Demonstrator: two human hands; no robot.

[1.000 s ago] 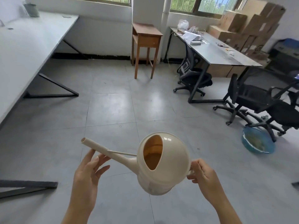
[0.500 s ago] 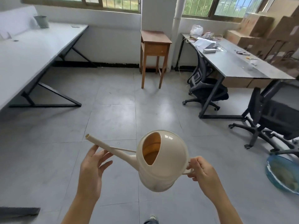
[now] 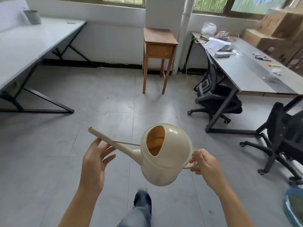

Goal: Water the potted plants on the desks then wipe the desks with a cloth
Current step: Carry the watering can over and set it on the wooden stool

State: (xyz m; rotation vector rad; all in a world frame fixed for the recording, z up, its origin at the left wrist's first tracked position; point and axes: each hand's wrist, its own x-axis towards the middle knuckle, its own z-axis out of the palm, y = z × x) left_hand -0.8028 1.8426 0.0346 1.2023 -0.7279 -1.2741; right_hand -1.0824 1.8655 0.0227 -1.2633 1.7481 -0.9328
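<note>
I carry a cream round watering can [image 3: 165, 154] at waist height over the grey floor. My right hand [image 3: 205, 163] is closed around its handle. Under the long spout my left hand [image 3: 95, 161] lies flat with fingers spread, its fingertips touching the spout. A white desk [image 3: 24, 45] runs along the left, with a grey-green pot [image 3: 32, 16] at its far end; no plant shows above its rim. A grey desk [image 3: 249, 74] stands at the right. No cloth is in view.
A tall wooden side table [image 3: 159, 48] stands against the far wall between the desks. Two black office chairs [image 3: 216, 99] [image 3: 283, 138] sit by the grey desk, which holds papers and clutter. Cardboard boxes [image 3: 278, 30] are stacked at the back right. A blue basin [image 3: 295, 207] lies at lower right.
The view has advanced toward the far wall and turned left; the desks and side table look closer. My foot now shows below. Both hands keep the same hold on the can.
</note>
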